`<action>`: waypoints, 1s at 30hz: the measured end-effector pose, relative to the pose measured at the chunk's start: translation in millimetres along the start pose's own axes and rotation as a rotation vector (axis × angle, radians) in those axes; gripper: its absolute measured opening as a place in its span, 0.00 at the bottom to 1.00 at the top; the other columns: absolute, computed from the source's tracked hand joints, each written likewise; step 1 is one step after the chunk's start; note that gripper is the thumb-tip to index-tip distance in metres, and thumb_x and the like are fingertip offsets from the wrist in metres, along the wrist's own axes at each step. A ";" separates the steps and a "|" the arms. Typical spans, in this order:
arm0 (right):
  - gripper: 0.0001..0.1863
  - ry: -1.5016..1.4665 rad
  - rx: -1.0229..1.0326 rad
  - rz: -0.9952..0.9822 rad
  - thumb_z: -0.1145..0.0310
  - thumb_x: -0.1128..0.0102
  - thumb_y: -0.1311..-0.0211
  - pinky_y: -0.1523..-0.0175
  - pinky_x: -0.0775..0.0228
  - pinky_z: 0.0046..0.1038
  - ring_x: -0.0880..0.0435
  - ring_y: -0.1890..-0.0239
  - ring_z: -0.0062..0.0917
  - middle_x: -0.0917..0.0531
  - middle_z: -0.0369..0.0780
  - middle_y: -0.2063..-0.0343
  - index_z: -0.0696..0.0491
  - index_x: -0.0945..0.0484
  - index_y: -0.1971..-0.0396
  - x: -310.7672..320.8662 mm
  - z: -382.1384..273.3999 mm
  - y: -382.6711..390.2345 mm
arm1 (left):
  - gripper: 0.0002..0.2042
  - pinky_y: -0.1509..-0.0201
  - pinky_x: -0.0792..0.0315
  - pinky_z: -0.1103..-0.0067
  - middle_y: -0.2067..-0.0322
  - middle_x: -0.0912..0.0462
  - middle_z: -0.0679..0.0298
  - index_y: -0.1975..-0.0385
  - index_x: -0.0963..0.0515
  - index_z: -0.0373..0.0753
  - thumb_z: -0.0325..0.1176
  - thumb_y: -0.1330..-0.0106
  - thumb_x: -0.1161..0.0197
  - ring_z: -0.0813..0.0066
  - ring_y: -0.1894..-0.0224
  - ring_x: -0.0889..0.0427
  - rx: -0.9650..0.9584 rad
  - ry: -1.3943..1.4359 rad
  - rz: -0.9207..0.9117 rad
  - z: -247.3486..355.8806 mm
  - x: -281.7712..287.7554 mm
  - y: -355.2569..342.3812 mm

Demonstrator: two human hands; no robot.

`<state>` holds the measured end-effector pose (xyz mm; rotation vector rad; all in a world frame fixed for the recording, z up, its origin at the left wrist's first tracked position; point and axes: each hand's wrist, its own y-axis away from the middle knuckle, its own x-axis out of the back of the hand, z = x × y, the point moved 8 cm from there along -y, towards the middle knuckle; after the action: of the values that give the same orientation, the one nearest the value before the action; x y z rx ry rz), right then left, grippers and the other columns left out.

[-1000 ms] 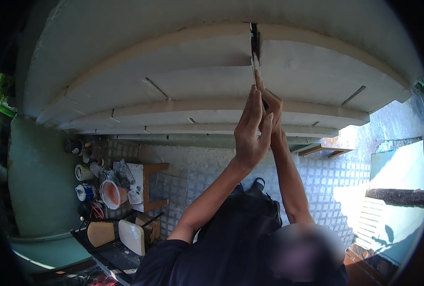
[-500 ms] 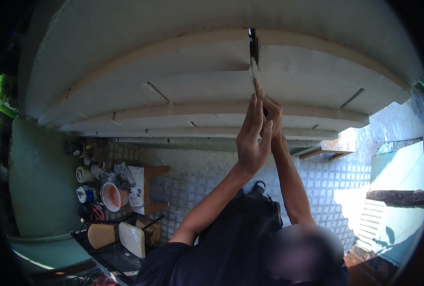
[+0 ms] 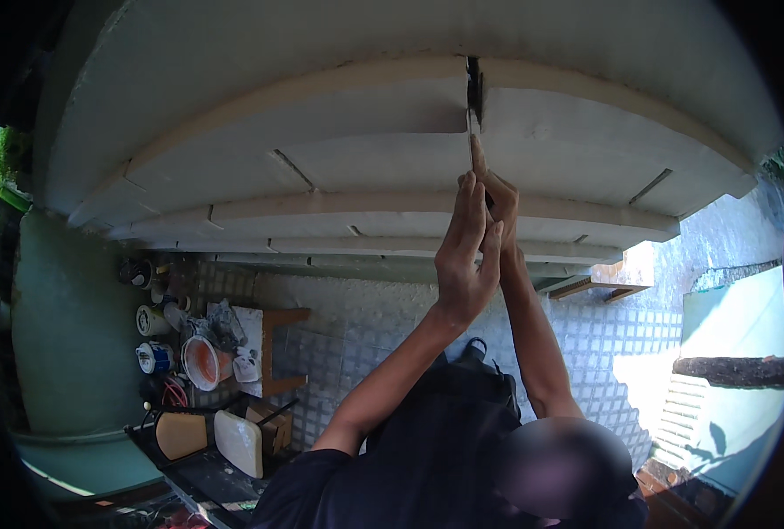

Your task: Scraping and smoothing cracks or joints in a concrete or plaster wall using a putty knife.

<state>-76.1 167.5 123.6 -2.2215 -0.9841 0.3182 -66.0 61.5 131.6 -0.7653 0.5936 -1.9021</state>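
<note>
In front of me are stacked off-white ledges with narrow slots. A dark vertical slot splits the uppermost ledge. My right hand grips a thin flat-bladed scraper, seen nearly edge-on, its index finger stretched along the blade. The blade's tip is at the slot's lower end; how far it reaches in I cannot tell. My left hand presses against the right from the left side, fingers straight and together, thumb raised apart. Between the palms, the handle is mostly hidden.
Low on the left stand several paint buckets, an orange-lined bucket and a small wooden-legged table. Nearer are two chairs. A wooden frame lies to the right above the tiled floor, and a log beyond.
My right index finger has slid a little higher along the blade. The blade now looks more upright beside the slot. My left hand keeps nearly the same place.
</note>
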 end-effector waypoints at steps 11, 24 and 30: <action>0.30 -0.099 -0.077 -0.047 0.73 0.47 0.37 0.68 0.36 0.23 0.36 0.75 0.17 0.27 0.37 0.77 0.56 0.33 0.32 -2.2 -0.6 -12.2 | 0.27 0.29 0.35 0.63 0.31 0.37 0.45 0.31 0.39 0.31 0.28 0.29 0.41 0.52 0.29 0.37 -0.068 -0.018 0.024 13.1 5.6 -10.2; 0.31 -0.104 -0.073 0.047 0.80 0.49 0.40 0.72 0.39 0.23 0.37 0.78 0.15 0.32 0.35 0.81 0.58 0.31 0.33 -5.8 -21.6 -29.2 | 0.29 0.28 0.37 0.63 0.30 0.39 0.45 0.30 0.42 0.30 0.29 0.29 0.41 0.51 0.29 0.37 -0.037 0.019 0.063 17.2 15.0 -24.5; 0.30 -0.035 -0.013 0.018 0.79 0.49 0.39 0.72 0.38 0.22 0.37 0.77 0.15 0.31 0.36 0.80 0.58 0.32 0.33 -2.2 -12.3 -14.2 | 0.30 0.28 0.37 0.63 0.31 0.38 0.45 0.29 0.43 0.31 0.29 0.30 0.41 0.51 0.29 0.37 0.006 0.013 0.027 10.1 10.6 -8.0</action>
<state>-79.8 166.8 142.1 -2.2443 -0.9881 0.3608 -67.1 54.4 146.7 -0.7381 0.6033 -1.8849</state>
